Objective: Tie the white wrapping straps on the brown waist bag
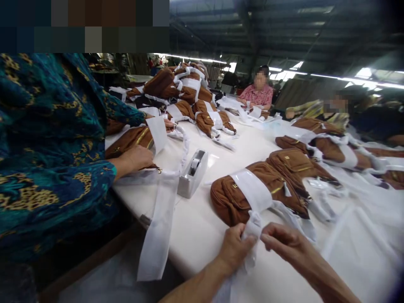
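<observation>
My left hand (235, 248) is closed around a white-wrapped bag strap (253, 225) near the table's front edge. Close beside it, my right hand (284, 242) has its fingers curled and pinched at the edge of the wrapping; what lies between the fingertips is too small to make out. Just beyond both hands lies a brown bag (229, 200) with gold zips, a white paper band (252, 189) around its middle and a white tassel. Another brown bag (292, 162) adjoins it on the far side. Below my left hand a loose end of white wrapping hangs down.
A tape dispenser (193, 174) stands left of the bag on the white table (202, 225). A co-worker in a teal patterned top (57, 147) handles a bag at left. Wrapped brown bags (189, 84) are piled behind; more lie right (334, 151). Two people sit across.
</observation>
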Demonstrator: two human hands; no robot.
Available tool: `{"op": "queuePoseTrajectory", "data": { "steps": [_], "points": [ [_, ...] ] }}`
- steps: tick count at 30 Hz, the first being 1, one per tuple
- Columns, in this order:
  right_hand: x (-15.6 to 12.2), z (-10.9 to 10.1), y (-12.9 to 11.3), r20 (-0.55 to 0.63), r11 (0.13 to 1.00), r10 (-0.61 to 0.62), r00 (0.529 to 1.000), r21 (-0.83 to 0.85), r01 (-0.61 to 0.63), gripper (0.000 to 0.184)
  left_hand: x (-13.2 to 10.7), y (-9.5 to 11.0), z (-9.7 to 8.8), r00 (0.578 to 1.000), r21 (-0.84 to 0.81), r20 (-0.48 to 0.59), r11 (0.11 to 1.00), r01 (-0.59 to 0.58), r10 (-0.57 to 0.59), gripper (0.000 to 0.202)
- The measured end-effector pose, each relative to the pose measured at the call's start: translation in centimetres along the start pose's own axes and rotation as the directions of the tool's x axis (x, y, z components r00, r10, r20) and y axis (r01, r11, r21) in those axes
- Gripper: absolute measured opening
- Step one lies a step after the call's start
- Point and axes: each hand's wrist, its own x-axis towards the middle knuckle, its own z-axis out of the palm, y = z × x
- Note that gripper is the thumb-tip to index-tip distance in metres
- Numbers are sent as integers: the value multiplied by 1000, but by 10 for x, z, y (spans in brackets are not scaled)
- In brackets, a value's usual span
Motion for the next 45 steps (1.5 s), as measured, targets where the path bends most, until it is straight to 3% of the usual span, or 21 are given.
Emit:
{"op": "queuePoseTrajectory", "data": {
  "steps": [3,8,15,20,25,28,31,37,42,45],
  "points": [
    [-6,-26,29,65,993,71,995,-97,-65,35,1,-6,0,997,29,-36,998,-63,64,28],
    [9,-19,38,111,993,51,992,-111,-39,38,0,-3,3,998,50,-35,997,-57,59,32],
    [20,-22,61,7,991,99,995,-92,-97,38,-1,-5,3,998,79,-17,995,-63,64,34],
    [23,-29,65,28,989,143,989,-40,-142,32,0,-6,1,998,108,18,992,-65,63,34],
    [21,-42,63,167,992,68,984,97,-85,20,2,-6,-3,997,-53,82,999,-7,12,40],
    [20,-45,65,167,985,25,986,161,-52,18,4,-3,-6,990,-170,124,982,83,-63,43],
    [26,-39,69,114,985,-26,993,172,5,15,4,4,-8,981,-233,166,962,140,-103,44],
    [44,-9,79,-63,959,-87,994,266,101,26,3,19,-8,971,-271,239,960,65,2,51],
    [37,13,85,-195,961,12,981,272,42,25,4,17,-9,978,-274,208,959,71,-13,55],
    [21,21,83,-113,910,111,987,411,-55,25,4,15,-9,970,-293,243,953,74,0,56]
  ]
}}
